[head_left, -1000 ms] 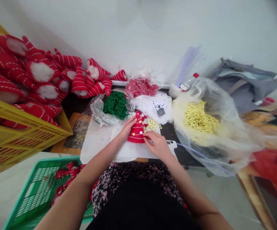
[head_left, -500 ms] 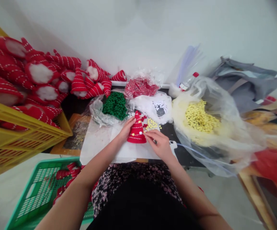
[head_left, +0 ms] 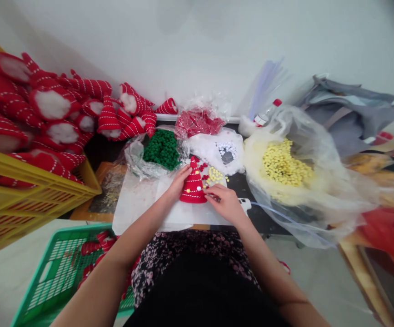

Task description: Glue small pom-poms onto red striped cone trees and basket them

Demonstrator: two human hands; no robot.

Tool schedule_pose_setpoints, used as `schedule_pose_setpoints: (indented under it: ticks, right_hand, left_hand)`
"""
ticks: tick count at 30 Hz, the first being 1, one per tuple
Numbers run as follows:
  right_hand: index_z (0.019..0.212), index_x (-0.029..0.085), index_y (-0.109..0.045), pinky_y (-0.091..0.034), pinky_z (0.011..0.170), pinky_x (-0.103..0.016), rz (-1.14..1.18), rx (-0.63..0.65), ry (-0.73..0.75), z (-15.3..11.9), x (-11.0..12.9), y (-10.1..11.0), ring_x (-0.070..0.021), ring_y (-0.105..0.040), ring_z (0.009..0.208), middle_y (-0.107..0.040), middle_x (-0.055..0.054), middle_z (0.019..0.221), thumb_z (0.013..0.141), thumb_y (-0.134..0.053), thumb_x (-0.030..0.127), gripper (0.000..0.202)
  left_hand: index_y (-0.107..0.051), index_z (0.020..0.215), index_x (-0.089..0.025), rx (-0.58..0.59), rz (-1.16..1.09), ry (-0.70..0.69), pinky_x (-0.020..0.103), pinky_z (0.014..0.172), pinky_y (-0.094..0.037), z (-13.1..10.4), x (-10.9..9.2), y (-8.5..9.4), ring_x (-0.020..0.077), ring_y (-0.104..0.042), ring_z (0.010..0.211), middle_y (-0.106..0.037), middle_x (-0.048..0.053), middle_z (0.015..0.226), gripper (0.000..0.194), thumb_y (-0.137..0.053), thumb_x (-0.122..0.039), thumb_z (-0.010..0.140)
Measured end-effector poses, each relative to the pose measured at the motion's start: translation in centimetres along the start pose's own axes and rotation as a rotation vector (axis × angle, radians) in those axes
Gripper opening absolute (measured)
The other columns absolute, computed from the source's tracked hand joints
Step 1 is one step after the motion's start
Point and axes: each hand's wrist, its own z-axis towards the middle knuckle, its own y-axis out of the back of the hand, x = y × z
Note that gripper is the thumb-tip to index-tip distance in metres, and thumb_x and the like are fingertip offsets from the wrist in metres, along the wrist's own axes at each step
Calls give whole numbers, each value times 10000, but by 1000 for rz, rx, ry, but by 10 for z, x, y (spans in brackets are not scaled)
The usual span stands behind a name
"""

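A red knit cone (head_left: 192, 190) with white stitched lines stands point-away on the white sheet (head_left: 135, 204), with a few small yellow and white pom-poms on its front. My left hand (head_left: 180, 180) is closed around its left side near the tip. At the cone's lower right edge, my right hand (head_left: 224, 202) is pinched, fingertips touching or very close to the fabric; whatever lies between them is too small to make out. Loose yellow pom-poms (head_left: 214, 175) and red pom-poms (head_left: 202, 167) lie just beyond the cone. A white glue gun (head_left: 245, 205) is partly hidden behind my right hand.
Bags of green pom-poms (head_left: 162, 150), red pom-poms (head_left: 200, 123), white pom-poms (head_left: 226, 152) and yellow pom-poms (head_left: 285, 164) line the back. Stuffed red cones fill a yellow crate (head_left: 36, 181) at left. A green basket (head_left: 47, 272) sits below; a grey bag (head_left: 350, 113) stands right.
The view has shifted slightly. My right hand's fingers have drawn closer together beside the cone's lower right edge. My left hand keeps its hold on the cone.
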Motion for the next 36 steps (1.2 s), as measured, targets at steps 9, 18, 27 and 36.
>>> schedule_pose_setpoints:
  ticks: [9, 18, 27, 36]
  right_hand:
    - [1047, 200, -799, -586, 865, -359, -131, -147, -46, 9, -10, 17, -233, -734, 944, -744, -107, 1081, 973, -532, 156, 280]
    - [1078, 180, -766, -571, 944, -420, -119, 4, 211, 53, 27, -7, -263, -690, 1028, -731, -124, 1084, 955, -516, 74, 298]
    - [994, 161, -767, -566, 885, -424, -330, 114, 198, 60, 21, -16, -272, -645, 949, -704, -134, 990, 968, -480, 81, 299]
    - [1023, 178, -770, -565, 867, -410, -318, 96, 235, 67, 32, -15, -265, -640, 971, -693, -112, 1017, 980, -574, 143, 204]
  left_hand:
    - [-720, 1155, -207, -15, 24, -2, 365, 900, -547, 0, -1, -1, 232, -728, 909, -782, 36, 1011, 491, -882, -386, 727]
    - [-760, 1016, -190, 66, 38, -94, 376, 1001, -502, 3, 4, 2, 258, -705, 1047, -784, 51, 1056, 415, -908, -404, 693]
    - [-771, 1041, -198, 76, 39, -88, 342, 950, -508, 2, 3, 0, 233, -706, 986, -784, 35, 1028, 422, -908, -391, 691]
    - [-772, 1016, -180, 85, 91, -152, 351, 1003, -482, 5, 6, 1, 276, -661, 1124, -776, 64, 1062, 269, -815, -262, 764]
